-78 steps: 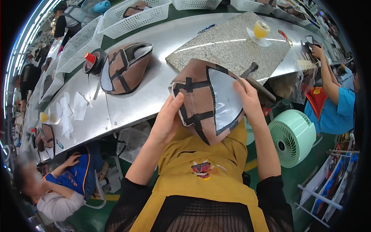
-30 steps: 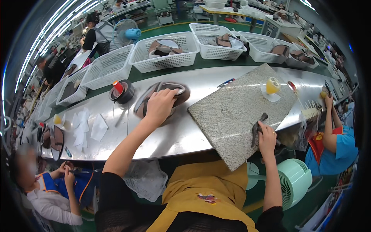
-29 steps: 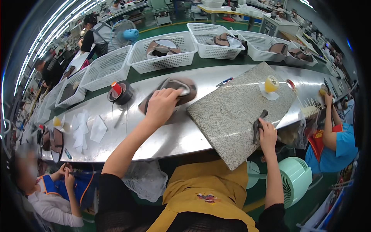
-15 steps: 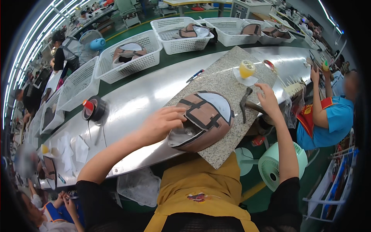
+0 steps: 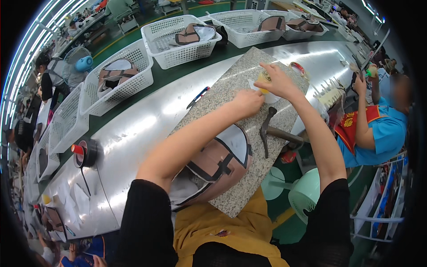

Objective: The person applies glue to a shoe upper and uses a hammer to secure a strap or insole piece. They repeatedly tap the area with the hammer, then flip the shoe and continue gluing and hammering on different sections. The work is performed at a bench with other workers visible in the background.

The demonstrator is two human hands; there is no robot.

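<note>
My right hand (image 5: 281, 82) is wrapped round a small yellow jar (image 5: 263, 79), partly hidden by the fingers. From the left, my left hand (image 5: 249, 104) reaches to the jar's base with its fingers curled together; what they hold, if anything, is hidden. Beneath the jar, a white paper piece (image 5: 272, 98) lies on the speckled stone slab (image 5: 243, 66). Below my left forearm sits a brown fabric piece with black trim and a white panel (image 5: 229, 178), partly covered by that arm. A hammer (image 5: 267, 133) rests on the slab, nearer me.
White perforated baskets (image 5: 165, 61) with brown pieces line the far side of the metal table (image 5: 138, 120). Black tape rolls with a red-topped item (image 5: 84, 153) stand left. A pen (image 5: 198, 97) lies beside the slab. A green fan (image 5: 304, 193) and a co-worker (image 5: 369, 129) are at right.
Both hands have moved to the yellow jar, the left leaving the brown fabric piece. My right hand has closed round the jar. The view has shifted.
</note>
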